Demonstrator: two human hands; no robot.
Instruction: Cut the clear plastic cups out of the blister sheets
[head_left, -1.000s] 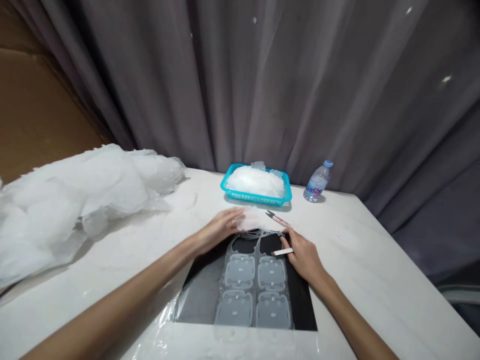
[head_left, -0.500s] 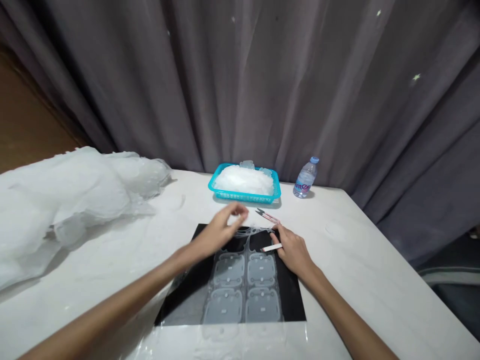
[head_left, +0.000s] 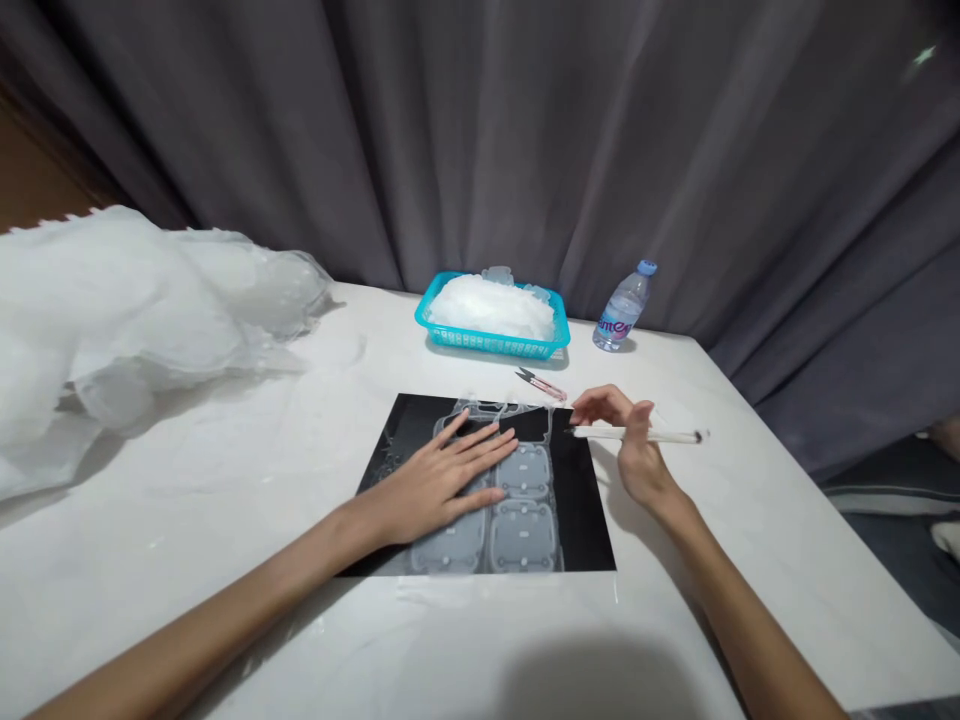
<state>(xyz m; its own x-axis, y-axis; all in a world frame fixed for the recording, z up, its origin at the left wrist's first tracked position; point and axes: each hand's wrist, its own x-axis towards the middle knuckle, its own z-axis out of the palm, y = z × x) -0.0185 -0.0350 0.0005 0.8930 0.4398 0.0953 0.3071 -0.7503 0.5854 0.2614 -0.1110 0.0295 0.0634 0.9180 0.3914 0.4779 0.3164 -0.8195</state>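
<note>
A black mat (head_left: 581, 520) lies on the white table (head_left: 225, 520), with a clear plastic sheet of moulded rounded pieces (head_left: 525, 510) on top of it. My left hand (head_left: 442, 478) lies flat on the left half of that sheet, fingers spread. My right hand (head_left: 626, 440) hovers at the mat's right edge, fingers closed on a thin white pen-like tool (head_left: 660, 436) that sticks out to the right. Small pink-handled snips (head_left: 541, 383) lie just beyond the mat.
A turquoise basket (head_left: 491, 343) heaped with clear plastic pieces stands at the back near the grey curtain. A water bottle (head_left: 621, 308) stands to its right. A large pile of white translucent plastic (head_left: 127, 310) fills the table's left side.
My left hand came back from the sheet's far edge and pressed flat on it. My right hand lifted off the mat and moved right, turning the white tool sideways.
</note>
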